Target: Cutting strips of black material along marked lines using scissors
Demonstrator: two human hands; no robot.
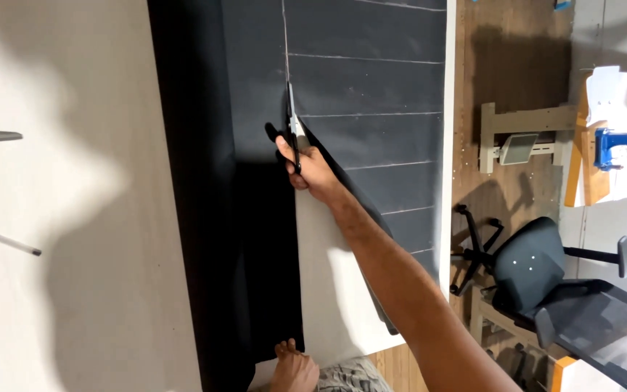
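My right hand (pixel 312 168) is shut on a pair of black-handled scissors (pixel 293 129). Their blades lie along a white chalk line on a large sheet of black fabric (pixel 371 80). The fabric is marked with several parallel chalk lines and lies on a white surface (pixel 328 290). Behind the scissors the cut fabric has parted, and the white surface shows in the gap. My forearm reaches in from the lower right. My left hand is out of view. A bare foot (pixel 295 366) rests at the fabric's near edge, next to patterned cloth.
Two thin dark rods (pixel 1 239) lie on the pale surface at the left. Past the white surface's right edge is a wooden floor with a grey office chair (pixel 531 268), a wooden frame (pixel 524 138) and a blue tool (pixel 622 152).
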